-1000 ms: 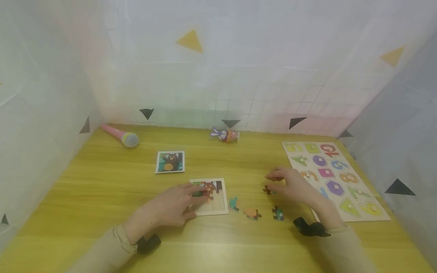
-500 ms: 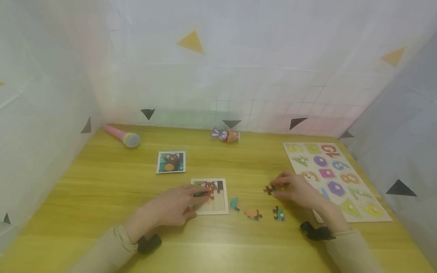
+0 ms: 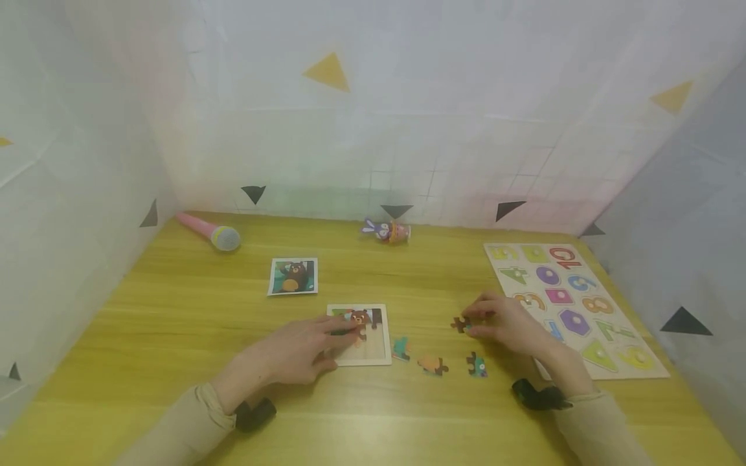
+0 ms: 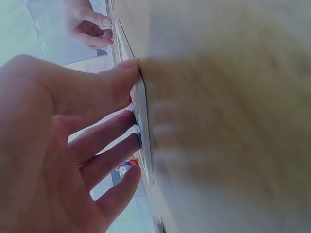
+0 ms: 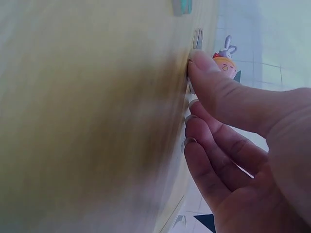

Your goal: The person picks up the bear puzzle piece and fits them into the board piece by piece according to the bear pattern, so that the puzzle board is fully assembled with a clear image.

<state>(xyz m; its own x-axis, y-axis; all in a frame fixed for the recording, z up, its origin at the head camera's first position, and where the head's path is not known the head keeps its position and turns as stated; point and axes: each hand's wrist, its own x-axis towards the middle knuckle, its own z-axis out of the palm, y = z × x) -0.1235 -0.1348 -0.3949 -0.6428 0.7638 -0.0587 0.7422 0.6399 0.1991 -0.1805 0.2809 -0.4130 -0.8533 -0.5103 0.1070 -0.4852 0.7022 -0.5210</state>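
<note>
My left hand (image 3: pixel 297 353) rests on a small square jigsaw tray (image 3: pixel 386 353), its fingers stretched over the bear picture and partly hiding it. In the left wrist view the thumb (image 4: pixel 121 80) lies at the tray's near edge. My right hand (image 3: pixel 504 323) pinches a brown jigsaw piece (image 3: pixel 459 325) between thumb and fingertips, close over the table. Between the hands lie three loose pieces: a teal piece (image 3: pixel 401 348), an orange piece (image 3: pixel 433 366) and a dark teal piece (image 3: pixel 476 365). The tray's lower right part shows bare wood.
A bear picture card (image 3: pixel 294 277) lies behind the tray. Farther back are a pink toy microphone (image 3: pixel 204 230) and a purple rabbit toy (image 3: pixel 387 231). A number and shape board (image 3: pixel 632 323) lies at the right beside my right forearm. Sheeted walls (image 3: pixel 373 116) enclose the table.
My right hand has shifted slightly right and its fingers have closed on the brown jigsaw piece, which has turned a little. The left hand keeps its place on the tray.
</note>
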